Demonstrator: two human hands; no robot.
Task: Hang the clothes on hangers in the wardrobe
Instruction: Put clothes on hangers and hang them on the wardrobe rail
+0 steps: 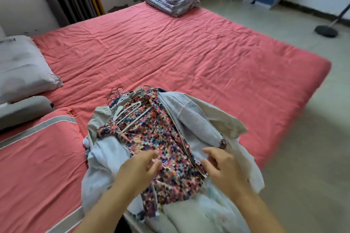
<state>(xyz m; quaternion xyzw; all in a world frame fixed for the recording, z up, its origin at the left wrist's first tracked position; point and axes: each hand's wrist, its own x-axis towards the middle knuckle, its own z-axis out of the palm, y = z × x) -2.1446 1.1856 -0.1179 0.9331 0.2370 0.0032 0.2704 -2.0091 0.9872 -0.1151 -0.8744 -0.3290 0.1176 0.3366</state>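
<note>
Both hands out over a heap of clothes at the near edge of a bed [189, 47]. Left hand [138, 166] with fingers loosely curled above a multicoloured print garment [166, 138], holding nothing. Right hand [221, 164] likewise relaxed, fingertips near the print's right edge and a pale blue mesh jacket [191, 117]; contact with the cloth impossible to tell through motion blur.

Print garment on top of the heap, spread from the forearms away toward the middle of the bed. White plastic hangers [128, 113] lying on its far left part, hooks pointing away. Just beyond them, a bunch of thin wire hangers [115, 94] on the sheet, touching the heap's far end. Mesh jacket beside the print on the right, over a cream garment [227, 119] that reaches the bed's right edge. Light blue cloth [106, 155] under the left forearm.

Coral sheet across the bed, creased. Grey pillow [22, 68] at far left, with a grey bolster [24, 109] just in front of it. Folded striped blanket [170, 0] at the far corner. Black round stand base [326, 31] on the floor, well apart to the right.
</note>
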